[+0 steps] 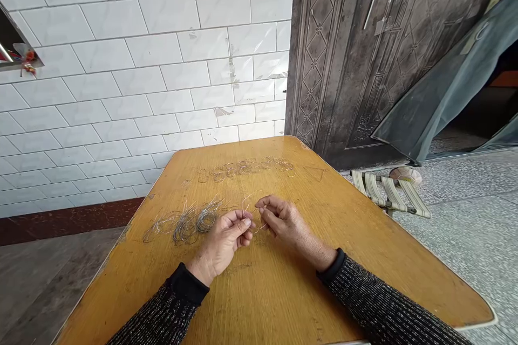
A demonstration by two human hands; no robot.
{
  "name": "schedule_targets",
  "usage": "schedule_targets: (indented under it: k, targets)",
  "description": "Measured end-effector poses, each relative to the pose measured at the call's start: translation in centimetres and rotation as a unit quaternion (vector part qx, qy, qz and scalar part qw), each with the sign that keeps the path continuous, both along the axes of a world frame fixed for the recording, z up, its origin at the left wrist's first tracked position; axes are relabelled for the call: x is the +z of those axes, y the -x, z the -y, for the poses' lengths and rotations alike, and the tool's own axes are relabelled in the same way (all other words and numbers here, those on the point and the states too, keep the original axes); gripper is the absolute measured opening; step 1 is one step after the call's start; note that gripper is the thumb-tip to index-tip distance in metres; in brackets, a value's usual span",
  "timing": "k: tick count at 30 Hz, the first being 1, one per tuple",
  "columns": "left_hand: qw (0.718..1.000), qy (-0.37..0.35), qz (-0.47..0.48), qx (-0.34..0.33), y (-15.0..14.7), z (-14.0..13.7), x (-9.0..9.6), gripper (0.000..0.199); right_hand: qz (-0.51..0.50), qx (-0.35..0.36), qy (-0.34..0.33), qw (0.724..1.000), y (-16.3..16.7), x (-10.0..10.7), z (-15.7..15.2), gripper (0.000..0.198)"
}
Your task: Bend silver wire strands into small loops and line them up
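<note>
Above the wooden table, my left hand pinches a thin copper-coloured wire between thumb and fingers, one end sticking up. My right hand is close by on the right, its thumb and forefinger closed on another part of that wire, which bends in a small loop between the hands. Left of my left hand lie tangled coils of grey wire, one a tighter bundle. Farther back, several small copper-coloured wire rings are spread in a row.
A bent wire piece lies near the table's right edge. Behind the table stand a white tiled wall and a dark carved door. On the floor to the right is a folding stool with striped straps.
</note>
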State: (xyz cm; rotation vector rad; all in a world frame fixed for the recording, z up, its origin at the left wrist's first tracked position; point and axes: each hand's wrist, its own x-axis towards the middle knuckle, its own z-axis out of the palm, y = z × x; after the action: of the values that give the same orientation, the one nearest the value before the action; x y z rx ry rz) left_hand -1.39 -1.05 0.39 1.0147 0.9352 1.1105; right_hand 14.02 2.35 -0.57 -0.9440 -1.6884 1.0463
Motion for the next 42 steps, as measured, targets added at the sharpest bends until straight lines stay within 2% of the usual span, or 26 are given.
schedule_targets:
  k: [5, 10, 18, 24, 33, 42]
  targets:
    - [0.999, -0.02, -0.007, 0.045, -0.5, 0.1, -0.3, 0.02, 0.055, -0.004, -0.04, 0.998, 0.0, 0.1, 0.3, 0.015]
    - [0.997, -0.016, 0.02, 0.068, -0.4, -0.2, -0.5, 0.023, 0.094, -0.005, -0.064, 0.994, -0.1, 0.6, 0.7, 0.013]
    - [0.998, 0.001, 0.058, 0.039, -0.3, -0.1, -0.6, 0.026, 0.1, -0.021, -0.078, 0.992, -0.1, 0.9, 0.9, 0.01]
    - [0.997, 0.001, 0.059, 0.055, -0.5, -0.2, -0.7, 0.029, 0.138, -0.034, -0.095, 0.985, 0.2, 0.9, 1.1, 0.011]
    - [0.998, -0.012, 0.033, 0.055, -0.5, -0.1, -0.6, 0.027, 0.182, -0.048, -0.12, 0.975, 0.4, 0.7, 1.4, 0.012]
    - [0.998, -0.021, -0.003, 0.063, -0.5, -0.1, -0.6, 0.021, 0.184, -0.056, -0.116, 0.974, 0.7, -0.3, 1.0, 0.012]
